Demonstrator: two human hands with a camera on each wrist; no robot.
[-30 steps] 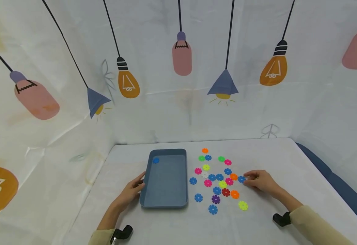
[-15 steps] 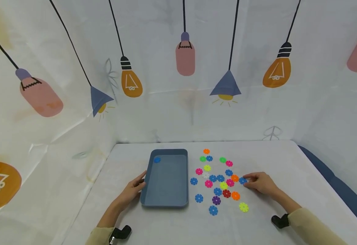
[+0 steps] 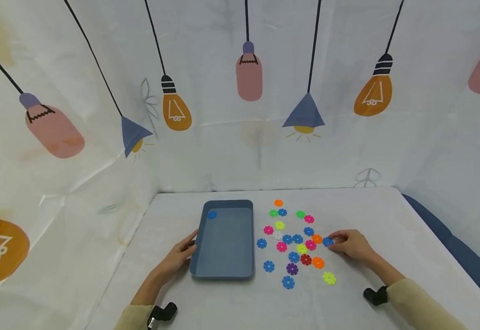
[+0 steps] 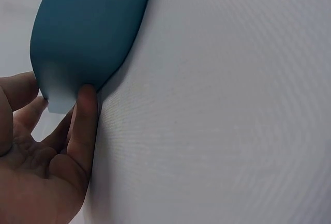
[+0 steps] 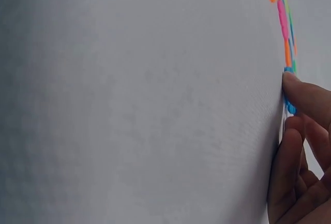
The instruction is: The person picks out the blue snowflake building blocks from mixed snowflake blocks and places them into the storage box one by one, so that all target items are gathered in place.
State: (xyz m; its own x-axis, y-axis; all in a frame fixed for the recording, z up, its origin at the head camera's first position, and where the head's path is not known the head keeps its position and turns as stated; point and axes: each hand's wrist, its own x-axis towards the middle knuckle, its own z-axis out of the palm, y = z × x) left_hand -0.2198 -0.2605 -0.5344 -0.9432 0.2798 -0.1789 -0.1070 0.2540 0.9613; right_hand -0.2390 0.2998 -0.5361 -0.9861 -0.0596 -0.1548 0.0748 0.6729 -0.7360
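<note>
In the head view, my left hand point(image 3: 177, 257) rests at the left side of a grey-blue rectangular tray point(image 3: 222, 273), its fingertips touching the outer wall. The left wrist view shows the fingers point(image 4: 85, 115) nearly straight against the tray's end point(image 4: 83, 43). One blue notched disc point(image 3: 212, 215) lies in the tray near its far left corner. On the right, my right hand point(image 3: 352, 244) pinches another blue notched disc point(image 3: 327, 242) between thumb and forefinger, low at the table. In the right wrist view a fingertip presses on this blue disc point(image 5: 290, 106).
Between tray and right hand, several notched discs lie scattered, among them an orange disc point(image 3: 317, 239), a purple disc point(image 3: 291, 269), a dark red disc point(image 3: 306, 260) and a yellow disc point(image 3: 329, 278). A white cloth covers the table point(image 3: 231, 307). A lamp-printed sheet point(image 3: 215, 160) hangs behind.
The head view has shifted slightly. Both hands, the tray and the discs stay in the same places relative to one another.
</note>
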